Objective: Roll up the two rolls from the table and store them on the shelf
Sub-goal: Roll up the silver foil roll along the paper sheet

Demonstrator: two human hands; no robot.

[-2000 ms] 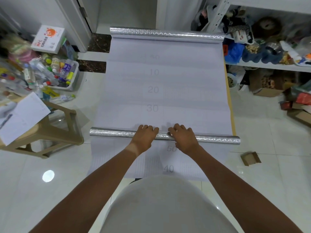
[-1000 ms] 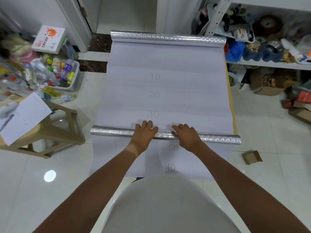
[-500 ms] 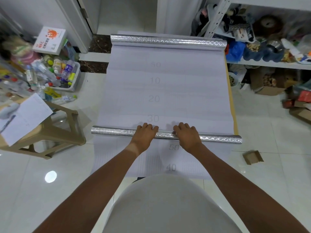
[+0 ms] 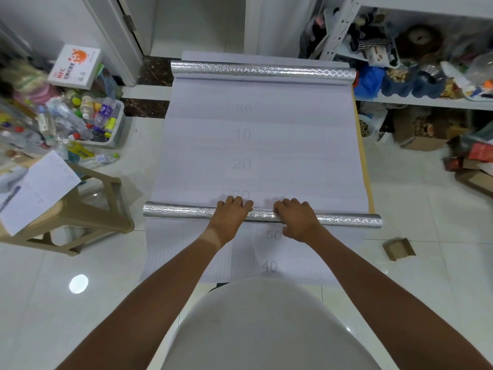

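While both sheets lie unrolled on the table (image 4: 363, 166), rolling of the near one is in hand.
White sheet (image 4: 261, 145) spans the top, far roll (image 4: 262, 70) at its end; near roll (image 4: 184, 211) lies crosswise under left hand (image 4: 231, 217) and right hand (image 4: 294, 219), fingers curled over it; next: even forward push, ends level; shelf (image 4: 426, 100) to the right.
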